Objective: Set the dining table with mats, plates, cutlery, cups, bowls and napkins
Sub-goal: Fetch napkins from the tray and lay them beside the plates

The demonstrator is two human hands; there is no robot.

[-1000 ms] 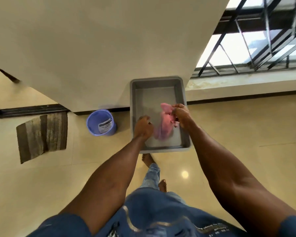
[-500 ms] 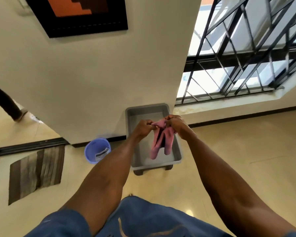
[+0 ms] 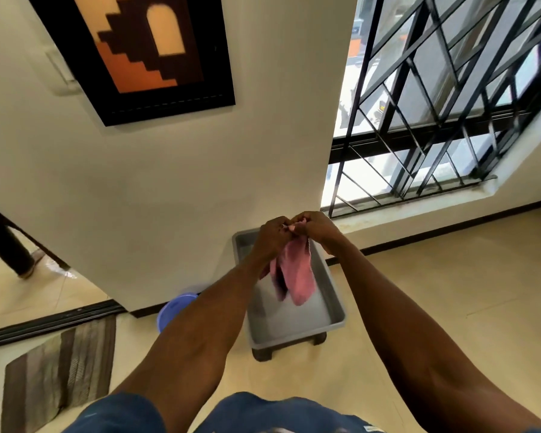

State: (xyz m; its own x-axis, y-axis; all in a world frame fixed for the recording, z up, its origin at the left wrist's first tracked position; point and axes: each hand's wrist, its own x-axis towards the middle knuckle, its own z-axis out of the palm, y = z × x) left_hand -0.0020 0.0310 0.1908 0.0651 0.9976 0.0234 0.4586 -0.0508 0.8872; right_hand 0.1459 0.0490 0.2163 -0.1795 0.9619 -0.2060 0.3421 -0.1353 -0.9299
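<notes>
Pink napkin (image 3: 295, 273) (limp, creased) dangles from both hands' fingers (image 3: 289, 225).

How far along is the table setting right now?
Done: nothing visible; no table or place settings in view. In hand: left hand and right hand pinch a pink cloth napkin above the grey tub. Left: apparently carrying it to the table.

We are holding a napkin (image 3: 295, 273) above a bin (image 3: 331, 295) lying against the wall, a bucket (image 3: 172, 309) to its left.
</notes>
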